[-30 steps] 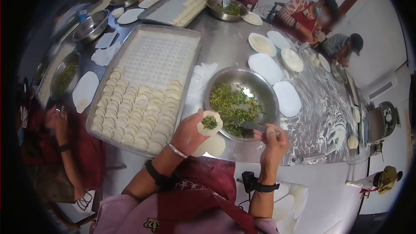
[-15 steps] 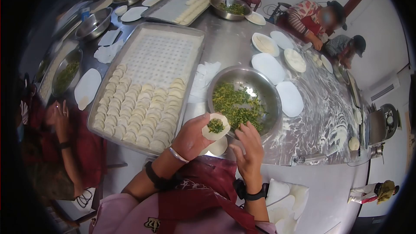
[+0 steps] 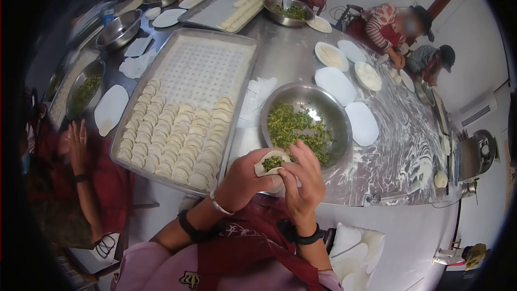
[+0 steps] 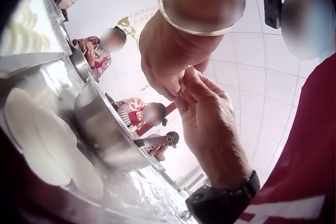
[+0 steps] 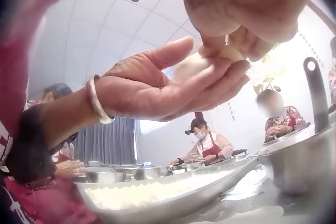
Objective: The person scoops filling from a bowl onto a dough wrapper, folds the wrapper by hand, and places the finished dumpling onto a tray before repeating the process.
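A round dough wrapper (image 3: 261,168) with chopped green filling (image 3: 273,163) on it is cupped in my left hand (image 3: 242,180). Its sides are bent up around the filling. My right hand (image 3: 305,184) pinches the wrapper's right edge between thumb and fingers. From the right wrist view, pale dough (image 5: 191,67) shows between the palm of the left hand (image 5: 152,90) and the fingers of the right hand (image 5: 241,8). Both hands are above the table's near edge, in front of a steel bowl (image 3: 344,118) of filling. A flat-handled utensil (image 5: 315,92) stands in that bowl.
A large tray (image 3: 245,83) holding rows of dumplings (image 3: 177,137) lies on the left. Flat wrappers (image 4: 52,140) lie beside the bowl. White plates (image 3: 362,124) stand beyond it on the right, near floured tabletop (image 3: 398,151). Other people sit around the table.
My right hand has let go of the utensil and moved left to the wrapper. The wrapper, flat and open before, now has its edges bent upward.
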Demonstrator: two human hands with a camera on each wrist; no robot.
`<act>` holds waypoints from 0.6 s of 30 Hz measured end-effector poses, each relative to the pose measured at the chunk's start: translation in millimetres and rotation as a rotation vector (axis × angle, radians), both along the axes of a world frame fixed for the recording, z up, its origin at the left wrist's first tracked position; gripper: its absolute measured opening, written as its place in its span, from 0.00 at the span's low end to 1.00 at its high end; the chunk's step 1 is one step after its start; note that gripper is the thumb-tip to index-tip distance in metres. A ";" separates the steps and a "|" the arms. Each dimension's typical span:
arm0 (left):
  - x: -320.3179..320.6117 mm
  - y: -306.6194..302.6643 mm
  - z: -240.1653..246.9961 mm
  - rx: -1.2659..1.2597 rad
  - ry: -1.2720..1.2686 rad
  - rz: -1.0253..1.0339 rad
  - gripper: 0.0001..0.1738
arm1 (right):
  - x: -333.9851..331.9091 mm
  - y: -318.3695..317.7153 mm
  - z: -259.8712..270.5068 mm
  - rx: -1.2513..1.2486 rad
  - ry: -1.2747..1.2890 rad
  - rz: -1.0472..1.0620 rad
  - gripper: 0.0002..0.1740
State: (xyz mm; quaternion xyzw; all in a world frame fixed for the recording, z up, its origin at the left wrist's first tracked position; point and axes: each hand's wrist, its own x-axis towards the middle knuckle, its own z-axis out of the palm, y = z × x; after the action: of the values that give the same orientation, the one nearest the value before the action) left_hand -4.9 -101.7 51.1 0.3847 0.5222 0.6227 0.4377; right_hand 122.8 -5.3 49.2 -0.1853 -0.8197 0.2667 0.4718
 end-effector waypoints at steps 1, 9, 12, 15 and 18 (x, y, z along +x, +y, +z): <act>1.0 -0.6 -5.7 0.027 0.014 0.045 0.25 | -2.0 -0.6 0.8 -0.025 0.014 0.005 0.09; 3.5 -3.2 2.1 0.004 0.017 0.128 0.20 | -13.3 -4.3 2.7 -0.100 0.071 0.031 0.07; 2.9 -3.0 0.3 0.000 -0.018 0.132 0.19 | -16.6 -4.1 2.1 -0.112 0.086 0.042 0.09; 2.5 0.5 -0.9 0.047 0.028 0.191 0.18 | -19.3 -5.8 4.2 -0.163 0.046 0.015 0.12; 0.6 0.7 1.5 0.075 -0.040 0.246 0.18 | -21.0 -13.0 5.4 -0.342 0.087 -0.041 0.17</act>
State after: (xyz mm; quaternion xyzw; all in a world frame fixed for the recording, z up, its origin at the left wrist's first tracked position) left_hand -4.3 -101.0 52.7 0.3215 0.5330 0.6982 0.3536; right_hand 101.8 -18.3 54.6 -0.2677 -0.7371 0.4006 0.4738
